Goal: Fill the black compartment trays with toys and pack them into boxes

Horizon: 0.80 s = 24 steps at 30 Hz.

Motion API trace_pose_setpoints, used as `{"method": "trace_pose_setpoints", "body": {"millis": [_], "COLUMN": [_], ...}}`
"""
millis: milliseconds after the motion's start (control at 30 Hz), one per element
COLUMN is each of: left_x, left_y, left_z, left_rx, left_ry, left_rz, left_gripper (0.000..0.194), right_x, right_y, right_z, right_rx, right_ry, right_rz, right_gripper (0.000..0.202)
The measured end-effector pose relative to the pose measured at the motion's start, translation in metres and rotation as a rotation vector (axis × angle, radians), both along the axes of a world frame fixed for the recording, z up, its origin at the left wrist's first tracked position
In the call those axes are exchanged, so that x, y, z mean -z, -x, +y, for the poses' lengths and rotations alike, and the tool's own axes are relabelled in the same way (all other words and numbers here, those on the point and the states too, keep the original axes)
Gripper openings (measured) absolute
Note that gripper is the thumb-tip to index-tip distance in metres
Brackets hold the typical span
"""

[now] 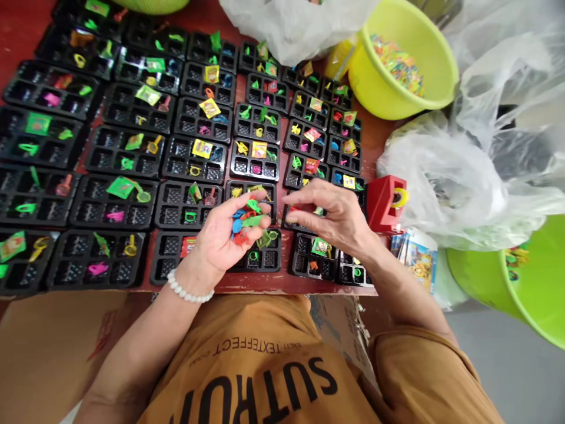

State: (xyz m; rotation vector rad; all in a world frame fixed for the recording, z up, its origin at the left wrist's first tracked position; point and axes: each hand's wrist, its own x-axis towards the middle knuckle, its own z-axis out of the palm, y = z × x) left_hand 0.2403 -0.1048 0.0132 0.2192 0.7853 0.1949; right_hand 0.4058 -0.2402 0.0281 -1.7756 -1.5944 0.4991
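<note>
My left hand (pixel 220 235) is palm up with its fingers curled around a small heap of plastic toys (pixel 247 222) in blue, green and red. A white bead bracelet (pixel 189 290) circles that wrist. To the right, my right hand (pixel 335 213) hovers over a black compartment tray (pixel 312 268) and the one behind it. Its thumb and forefinger are curved with a gap between them, and no held thing shows there. Something red appears in the gap, apparently lying in the tray below. The right hand partly hides that tray.
Rows of black trays (pixel 123 156) with small toys and sachets cover the red table (pixel 291 284). A red tape dispenser (pixel 383 206) stands at the right, beside printed cards (pixel 417 256). Beyond are plastic bags (pixel 441 159), a yellow tub (pixel 435 53) and a green tub (pixel 481 277).
</note>
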Motion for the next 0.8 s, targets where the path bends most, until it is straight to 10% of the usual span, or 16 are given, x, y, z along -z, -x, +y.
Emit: {"method": "trace_pose_setpoints", "body": {"millis": [267, 367, 567, 800], "left_x": [0.004, 0.009, 0.011, 0.009], "left_y": [0.003, 0.001, 0.001, 0.001], "left_z": [-0.01, -0.023, -0.05, -0.063], "left_rx": [0.026, 0.086, 0.323, 0.473], "left_ry": [-0.151, -0.285, -0.476, -0.58], "left_rz": [0.108, 0.034, -0.006, 0.042], "left_gripper": [0.033, 0.02, 0.055, 0.06], "right_x": [0.046, 0.043, 0.023, 0.043], "right_y": [-0.001, 0.007, 0.038, 0.06], "right_z": [-0.08, -0.077, -0.053, -0.061], "right_rx": [0.049, 0.08, 0.119, 0.253], "right_ry": [0.139, 0.076, -0.186, -0.277], "right_rz": [-0.228, -0.209, -0.093, -0.051], "right_gripper": [0.011, 0.012, 0.024, 0.02]}}
